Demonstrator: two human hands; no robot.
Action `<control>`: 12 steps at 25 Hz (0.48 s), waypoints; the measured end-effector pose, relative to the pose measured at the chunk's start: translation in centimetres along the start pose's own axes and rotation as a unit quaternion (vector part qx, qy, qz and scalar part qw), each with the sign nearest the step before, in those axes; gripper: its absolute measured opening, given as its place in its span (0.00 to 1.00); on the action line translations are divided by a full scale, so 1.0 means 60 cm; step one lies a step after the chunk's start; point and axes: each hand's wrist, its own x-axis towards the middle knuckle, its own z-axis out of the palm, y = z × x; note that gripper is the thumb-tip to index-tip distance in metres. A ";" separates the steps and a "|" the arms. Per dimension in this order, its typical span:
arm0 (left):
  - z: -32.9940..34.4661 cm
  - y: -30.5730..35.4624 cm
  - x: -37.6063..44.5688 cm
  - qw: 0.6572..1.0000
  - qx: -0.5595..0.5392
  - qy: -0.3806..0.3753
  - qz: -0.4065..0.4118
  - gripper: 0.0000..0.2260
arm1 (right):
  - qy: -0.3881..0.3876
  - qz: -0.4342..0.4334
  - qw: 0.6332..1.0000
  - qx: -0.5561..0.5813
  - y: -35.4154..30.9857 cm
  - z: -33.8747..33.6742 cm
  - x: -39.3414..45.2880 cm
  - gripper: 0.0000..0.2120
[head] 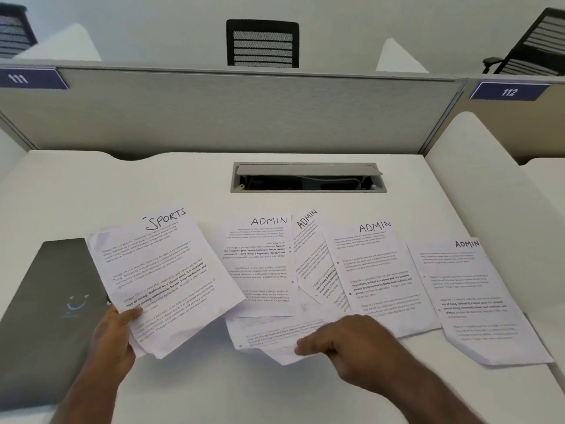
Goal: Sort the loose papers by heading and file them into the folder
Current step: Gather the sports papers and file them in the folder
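Mid-sort, your left hand (114, 332) holds the SPORTS sheets (159, 280) in its grip while your right hand's (345, 338) loosely curled fingers press a loose paper (269, 335) near the bench's (275, 393) front edge, likely gathered next.

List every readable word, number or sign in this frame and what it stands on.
"SPORTS": sheet gripped by the left hand.
"ADMIN": four sheets on the desk.
"111": left partition plate.
"112": right partition plate.
Printed body text and the grey folder logo: too blurred.

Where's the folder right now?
In the head view the dark grey folder lies closed at the desk's left, its right edge under the SPORTS sheets gripped by the left hand.
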 end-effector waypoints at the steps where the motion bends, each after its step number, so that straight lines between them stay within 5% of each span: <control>1: 0.001 -0.002 0.003 1.000 0.003 -0.003 -0.005 0.17 | -0.010 -0.002 1.000 0.014 -0.010 -0.027 -0.013 0.22; 7: 0.020 -0.025 0.006 0.999 0.041 -0.009 -0.019 0.18 | 0.026 0.000 0.995 0.093 -0.051 -0.206 -0.091 0.21; 12: 0.050 -0.043 -0.003 0.997 0.066 -0.031 -0.017 0.18 | 0.189 0.005 0.979 0.081 -0.006 -0.282 -0.164 0.29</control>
